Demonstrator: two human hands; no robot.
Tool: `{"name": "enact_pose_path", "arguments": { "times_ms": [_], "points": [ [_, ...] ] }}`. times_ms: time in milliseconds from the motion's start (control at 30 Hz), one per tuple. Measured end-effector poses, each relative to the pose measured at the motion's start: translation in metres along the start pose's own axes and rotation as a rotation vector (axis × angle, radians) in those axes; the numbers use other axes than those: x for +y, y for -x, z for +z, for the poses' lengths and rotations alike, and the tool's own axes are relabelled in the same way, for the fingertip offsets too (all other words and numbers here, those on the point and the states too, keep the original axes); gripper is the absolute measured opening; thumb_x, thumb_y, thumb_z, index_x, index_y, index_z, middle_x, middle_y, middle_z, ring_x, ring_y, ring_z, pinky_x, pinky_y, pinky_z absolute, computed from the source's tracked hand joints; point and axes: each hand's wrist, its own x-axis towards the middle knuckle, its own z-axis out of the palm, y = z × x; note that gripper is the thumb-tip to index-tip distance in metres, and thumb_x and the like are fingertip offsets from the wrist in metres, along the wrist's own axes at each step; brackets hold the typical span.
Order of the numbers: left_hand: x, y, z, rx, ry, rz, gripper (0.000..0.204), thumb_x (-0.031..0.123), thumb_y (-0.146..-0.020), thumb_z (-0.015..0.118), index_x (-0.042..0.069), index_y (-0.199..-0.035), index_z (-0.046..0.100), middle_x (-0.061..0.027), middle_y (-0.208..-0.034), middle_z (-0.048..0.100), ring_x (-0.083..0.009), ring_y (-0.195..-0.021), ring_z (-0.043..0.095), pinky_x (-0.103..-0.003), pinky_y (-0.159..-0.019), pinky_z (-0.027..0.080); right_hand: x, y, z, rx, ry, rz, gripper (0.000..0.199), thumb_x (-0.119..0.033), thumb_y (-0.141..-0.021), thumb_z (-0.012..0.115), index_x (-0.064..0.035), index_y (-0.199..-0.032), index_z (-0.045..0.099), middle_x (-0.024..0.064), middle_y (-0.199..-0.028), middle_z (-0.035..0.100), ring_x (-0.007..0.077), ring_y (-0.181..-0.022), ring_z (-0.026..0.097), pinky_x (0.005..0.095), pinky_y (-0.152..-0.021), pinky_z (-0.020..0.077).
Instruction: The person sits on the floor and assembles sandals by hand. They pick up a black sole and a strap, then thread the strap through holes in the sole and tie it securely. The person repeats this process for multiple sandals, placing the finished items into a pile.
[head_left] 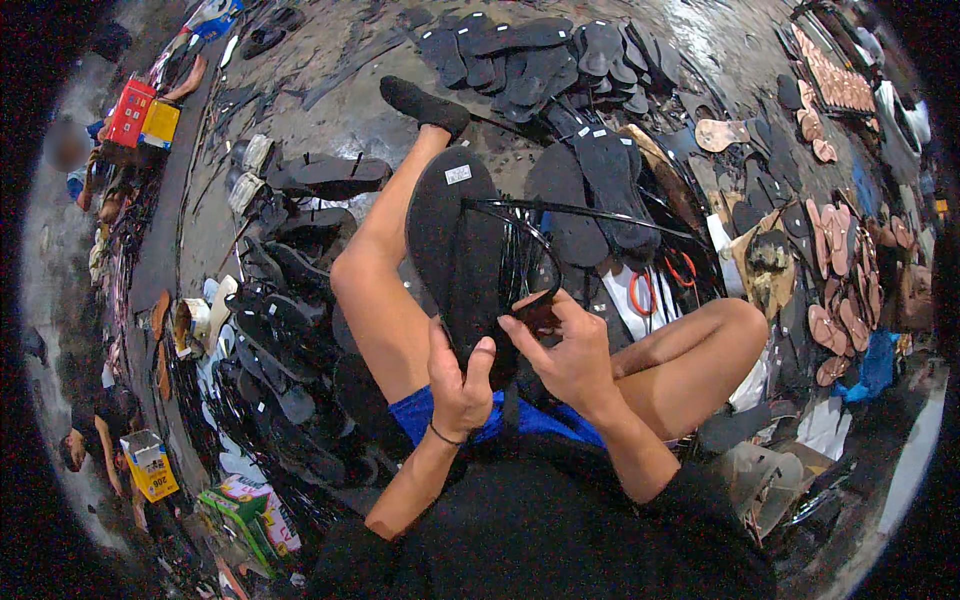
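My left hand (458,380) grips the heel end of a black sandal sole (455,245), held upright over my lap with a small white label near its toe. My right hand (565,350) pinches a glossy black strap (540,255) against the sole's right edge; the strap loops up and a long thin end runs off to the right. My bare left leg stretches forward under the sole, ending in a black sock (425,103). My right knee (735,320) is bent at the right.
Black soles lie piled ahead (545,65) and at my left (285,330). Tan and pink soles (835,245) spread at the right. Red-handled scissors (660,285) lie by my right knee. Coloured boxes (140,112) stand far left; another person sits at the left edge.
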Motion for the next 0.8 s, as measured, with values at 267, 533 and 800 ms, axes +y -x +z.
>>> {"name": "enact_pose_path", "arguments": {
  "times_ms": [267, 533, 800],
  "points": [
    [-0.03, 0.009, -0.007, 0.017, 0.033, -0.083, 0.042, 0.004, -0.091, 0.055, -0.007, -0.13, 0.045, -0.0153, -0.112, 0.062, -0.0211, -0.101, 0.059, -0.033, -0.092, 0.047, 0.014, -0.001, -0.002, -0.137, 0.013, -0.152, 0.017, -0.014, -0.083, 0.074, -0.0019, -0.093, 0.068, 0.0152, -0.087, 0.068, 0.0317, -0.081, 0.068, 0.0375, -0.069, 0.0543],
    [-0.008, -0.014, -0.044, -0.255, -0.107, -0.109, 0.039, 0.007, -0.089, 0.062, -0.003, -0.126, 0.052, -0.0098, -0.113, 0.062, -0.0177, -0.103, 0.058, -0.032, -0.094, 0.046, 0.035, -0.011, -0.025, -0.402, -0.401, 0.184, 0.043, -0.005, -0.09, 0.069, -0.0008, -0.128, 0.051, 0.0046, -0.088, 0.063, 0.0126, -0.078, 0.061, 0.0276, -0.072, 0.0517],
    [0.021, -0.028, -0.122, -0.547, -0.442, -0.295, 0.042, 0.016, -0.076, 0.085, -0.003, -0.108, 0.065, -0.0053, -0.097, 0.069, -0.014, -0.092, 0.064, -0.03, -0.083, 0.051, 0.068, -0.035, -0.048, 0.16, -0.785, 0.302, 0.024, -0.016, -0.101, 0.058, -0.0045, -0.121, 0.059, 0.0059, -0.093, 0.066, 0.0152, -0.087, 0.063, 0.0293, -0.079, 0.0534]
  ]
}}
